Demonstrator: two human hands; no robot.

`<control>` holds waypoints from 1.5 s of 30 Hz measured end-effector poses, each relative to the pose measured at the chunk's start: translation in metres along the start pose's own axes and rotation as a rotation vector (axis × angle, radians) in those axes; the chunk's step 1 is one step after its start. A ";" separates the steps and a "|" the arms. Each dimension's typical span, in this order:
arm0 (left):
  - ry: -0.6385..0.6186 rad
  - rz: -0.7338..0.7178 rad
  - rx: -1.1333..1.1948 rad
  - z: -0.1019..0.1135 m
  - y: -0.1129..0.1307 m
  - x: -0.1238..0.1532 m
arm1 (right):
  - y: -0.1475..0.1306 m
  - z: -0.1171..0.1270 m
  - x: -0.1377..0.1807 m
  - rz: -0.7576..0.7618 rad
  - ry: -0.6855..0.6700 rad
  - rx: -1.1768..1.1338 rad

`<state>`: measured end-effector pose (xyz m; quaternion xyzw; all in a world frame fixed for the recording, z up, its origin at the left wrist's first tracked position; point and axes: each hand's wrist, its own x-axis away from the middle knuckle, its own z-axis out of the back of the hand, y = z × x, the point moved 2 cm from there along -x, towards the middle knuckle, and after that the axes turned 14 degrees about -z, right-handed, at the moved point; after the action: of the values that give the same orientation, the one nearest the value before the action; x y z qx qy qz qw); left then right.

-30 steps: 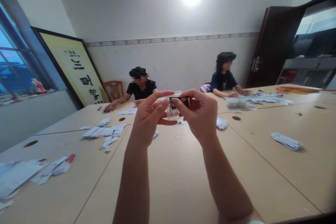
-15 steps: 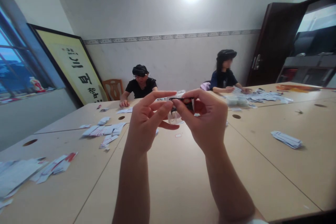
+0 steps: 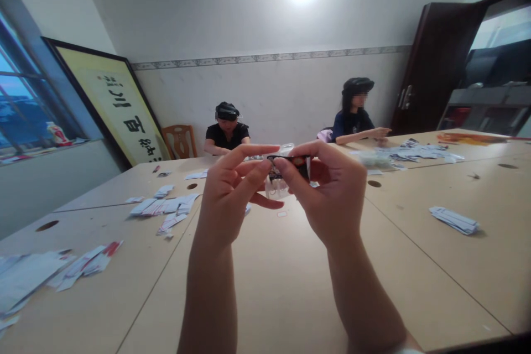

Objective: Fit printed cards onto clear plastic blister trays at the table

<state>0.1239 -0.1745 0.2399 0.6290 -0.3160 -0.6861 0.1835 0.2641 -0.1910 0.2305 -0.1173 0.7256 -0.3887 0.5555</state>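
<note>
Above the table, both hands meet around a small clear plastic container (image 3: 277,192). My left hand (image 3: 228,196) is closed on it, with the index finger along the top, the thumb on the near side and other fingers beneath. My right hand (image 3: 334,196) pinches a dark printed label (image 3: 299,164) between thumb and fingers. This label lies across the container's near face, with a pale edge at its right end. Both thumbs rest on the label close together. The container's far side is hidden, and whether the label is stuck down I cannot tell.
On the wooden table (image 3: 274,287), paper strips (image 3: 166,206) and larger sheets (image 3: 29,276) lie left. A strip bundle (image 3: 454,220) lies right. Two co-workers sit across, one near clear containers (image 3: 375,159) and a paper pile (image 3: 418,152). Round holes (image 3: 374,183) pierce the tabletop.
My right hand has shifted slightly right, and more of the label shows. The left co-worker's arms have drawn in; the right co-worker's hand has lifted away from the papers.
</note>
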 end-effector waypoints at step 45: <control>-0.033 -0.055 -0.039 0.001 -0.001 0.001 | -0.003 0.002 0.002 0.072 0.054 0.030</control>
<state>0.1230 -0.1740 0.2386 0.6224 -0.2879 -0.7073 0.1715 0.2644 -0.1954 0.2312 -0.0723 0.7381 -0.3824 0.5512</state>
